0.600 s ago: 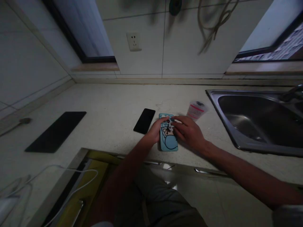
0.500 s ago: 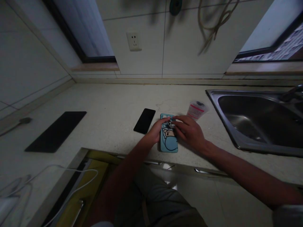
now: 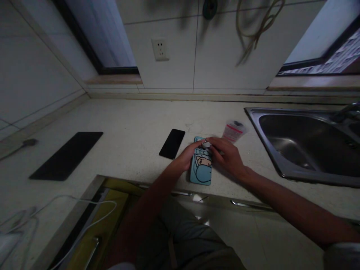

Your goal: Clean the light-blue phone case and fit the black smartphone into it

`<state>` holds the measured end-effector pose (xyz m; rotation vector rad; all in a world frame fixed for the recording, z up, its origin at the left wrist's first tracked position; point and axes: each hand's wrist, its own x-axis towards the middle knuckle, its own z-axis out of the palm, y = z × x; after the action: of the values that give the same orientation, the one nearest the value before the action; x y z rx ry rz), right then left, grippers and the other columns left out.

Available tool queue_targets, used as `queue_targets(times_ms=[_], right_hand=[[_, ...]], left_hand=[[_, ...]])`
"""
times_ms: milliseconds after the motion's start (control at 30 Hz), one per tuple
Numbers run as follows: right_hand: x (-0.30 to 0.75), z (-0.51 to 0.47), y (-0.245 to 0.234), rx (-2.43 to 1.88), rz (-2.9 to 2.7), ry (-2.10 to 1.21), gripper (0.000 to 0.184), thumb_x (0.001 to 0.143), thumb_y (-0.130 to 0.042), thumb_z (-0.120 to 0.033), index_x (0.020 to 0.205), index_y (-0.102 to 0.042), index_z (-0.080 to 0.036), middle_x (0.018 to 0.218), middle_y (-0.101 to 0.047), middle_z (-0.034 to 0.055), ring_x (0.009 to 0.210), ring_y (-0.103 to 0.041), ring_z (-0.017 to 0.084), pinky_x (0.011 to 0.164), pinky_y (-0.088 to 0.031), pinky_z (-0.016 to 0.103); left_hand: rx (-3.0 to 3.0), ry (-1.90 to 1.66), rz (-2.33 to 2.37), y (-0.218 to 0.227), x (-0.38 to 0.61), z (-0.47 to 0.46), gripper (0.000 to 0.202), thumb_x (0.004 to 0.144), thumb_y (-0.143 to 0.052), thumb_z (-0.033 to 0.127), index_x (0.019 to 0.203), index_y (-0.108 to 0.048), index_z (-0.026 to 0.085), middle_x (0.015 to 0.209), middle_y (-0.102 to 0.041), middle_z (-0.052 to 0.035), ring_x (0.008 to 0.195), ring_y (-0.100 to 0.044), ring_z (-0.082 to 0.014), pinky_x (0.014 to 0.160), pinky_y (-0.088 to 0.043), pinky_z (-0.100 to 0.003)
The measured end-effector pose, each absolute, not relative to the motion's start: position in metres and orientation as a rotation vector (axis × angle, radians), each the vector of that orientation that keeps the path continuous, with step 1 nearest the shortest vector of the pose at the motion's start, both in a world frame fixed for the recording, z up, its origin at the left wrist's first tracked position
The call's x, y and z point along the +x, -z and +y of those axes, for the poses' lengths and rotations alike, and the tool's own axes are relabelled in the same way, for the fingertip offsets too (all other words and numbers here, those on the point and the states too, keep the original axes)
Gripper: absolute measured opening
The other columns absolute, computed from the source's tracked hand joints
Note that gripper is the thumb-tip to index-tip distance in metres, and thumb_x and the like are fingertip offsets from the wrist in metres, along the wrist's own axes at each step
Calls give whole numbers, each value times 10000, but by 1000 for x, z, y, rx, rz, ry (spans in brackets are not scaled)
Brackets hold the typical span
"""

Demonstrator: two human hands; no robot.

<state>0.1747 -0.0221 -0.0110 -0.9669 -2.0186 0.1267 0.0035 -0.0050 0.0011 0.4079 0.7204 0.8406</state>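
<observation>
No legible text — tube point(image 3: 234, 130) label (red band) too blurred.

A black phone point(image 3: 172, 143) is lying just left of the blue phone case point(image 3: 200, 168), narrowing the passage there. A small plastic cup point(image 3: 234, 130) is standing just behind on the right, with the sink point(image 3: 254, 120) lying beyond it. Far bench point(image 3: 146, 116) is lying open up to the wall; a black pad point(image 3: 67, 155) is lying well left.
</observation>
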Motion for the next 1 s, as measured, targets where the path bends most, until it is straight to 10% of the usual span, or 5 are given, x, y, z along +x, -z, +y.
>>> queue_targets(times_ms=[433, 1000], right_hand=[[167, -29, 7, -798, -2123, -95, 278, 983, -550, -212, 1191, -734, -218, 1142, -744, 123, 1042, -674, 271, 907, -556, 484], [168, -28, 7, -830, -2130, -116, 244, 987, -558, -242, 1149, -735, -200, 1075, -745, 120, 962, -688, 255, 838, -577, 429]], left_hand=[[326, -798, 675, -7, 3, -5, 208, 904, -652, 267, 744, -618, 139, 578, -606, -1, 463, -566, -105, 507, -457, -218], [286, -813, 709, -7, 2, -4, 217, 936, -568, 171, 730, -623, 129, 568, -609, 1, 463, -544, -94, 553, -452, -220]])
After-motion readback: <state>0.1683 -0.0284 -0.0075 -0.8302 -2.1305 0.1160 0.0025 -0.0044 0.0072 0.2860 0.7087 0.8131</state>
